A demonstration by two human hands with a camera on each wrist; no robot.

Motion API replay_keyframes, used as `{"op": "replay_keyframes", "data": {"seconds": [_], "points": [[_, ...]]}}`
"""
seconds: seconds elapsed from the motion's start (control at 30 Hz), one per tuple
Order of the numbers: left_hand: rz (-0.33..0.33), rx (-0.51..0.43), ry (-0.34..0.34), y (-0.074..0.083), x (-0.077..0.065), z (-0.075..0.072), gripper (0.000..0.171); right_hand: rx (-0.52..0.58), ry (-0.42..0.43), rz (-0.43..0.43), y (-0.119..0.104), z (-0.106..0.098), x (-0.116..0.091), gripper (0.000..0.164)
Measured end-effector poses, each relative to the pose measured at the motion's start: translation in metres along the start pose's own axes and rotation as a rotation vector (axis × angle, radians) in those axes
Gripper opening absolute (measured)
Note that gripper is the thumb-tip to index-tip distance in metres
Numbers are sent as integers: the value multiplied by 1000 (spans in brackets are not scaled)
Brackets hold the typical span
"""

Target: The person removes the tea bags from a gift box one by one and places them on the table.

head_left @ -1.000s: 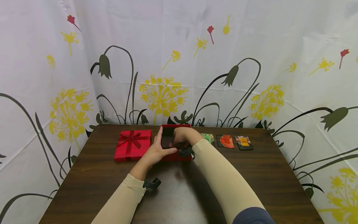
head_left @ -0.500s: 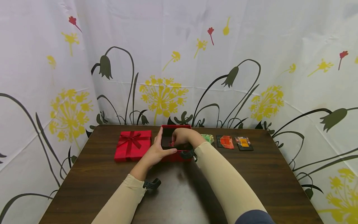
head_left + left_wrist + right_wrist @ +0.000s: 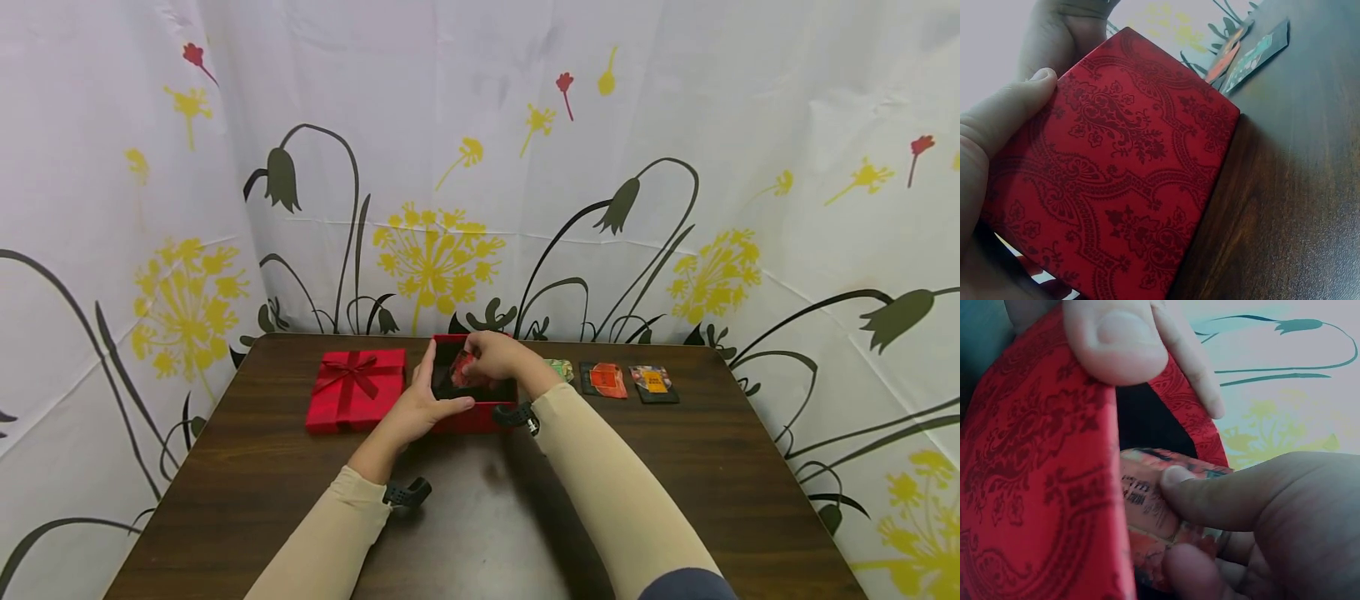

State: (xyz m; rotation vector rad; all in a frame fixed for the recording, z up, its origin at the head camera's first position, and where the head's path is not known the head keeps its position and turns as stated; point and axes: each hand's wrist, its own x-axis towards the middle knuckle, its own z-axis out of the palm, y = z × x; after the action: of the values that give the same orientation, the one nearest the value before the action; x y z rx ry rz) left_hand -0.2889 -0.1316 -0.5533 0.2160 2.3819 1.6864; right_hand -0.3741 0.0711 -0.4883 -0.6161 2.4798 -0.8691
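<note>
An open red gift box [image 3: 472, 421] with a dark inside stands at the back middle of the table; its patterned wall fills the left wrist view. My left hand [image 3: 415, 408] holds the box at its left side, thumb on the front rim and fingers along the side wall. My right hand [image 3: 501, 357] pinches a flat red printed packet [image 3: 1141, 494] between thumb and fingers, tilted at the box's opening. The packet's lower part is hidden behind the front wall. In the right wrist view the left thumb [image 3: 1119, 344] lies over the rim.
A red lid [image 3: 386, 392] with a ribbon bow lies left of the box. To the right, in a row, are a green packet [image 3: 562, 371], an orange packet [image 3: 609, 380] and a black packet with a yellow label [image 3: 655, 383]. A patterned curtain [image 3: 480, 167] hangs behind the table.
My right hand has risen from deep inside the box, and the red packet in its fingers has come into view. My left hand has stayed in place on the box.
</note>
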Motion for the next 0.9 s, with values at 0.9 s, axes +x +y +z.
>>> {"op": "replay_keyframes", "data": {"seconds": [0.9], "points": [[8, 8, 0, -1, 2, 0, 128, 302, 231, -85, 13, 6, -11, 20]]}}
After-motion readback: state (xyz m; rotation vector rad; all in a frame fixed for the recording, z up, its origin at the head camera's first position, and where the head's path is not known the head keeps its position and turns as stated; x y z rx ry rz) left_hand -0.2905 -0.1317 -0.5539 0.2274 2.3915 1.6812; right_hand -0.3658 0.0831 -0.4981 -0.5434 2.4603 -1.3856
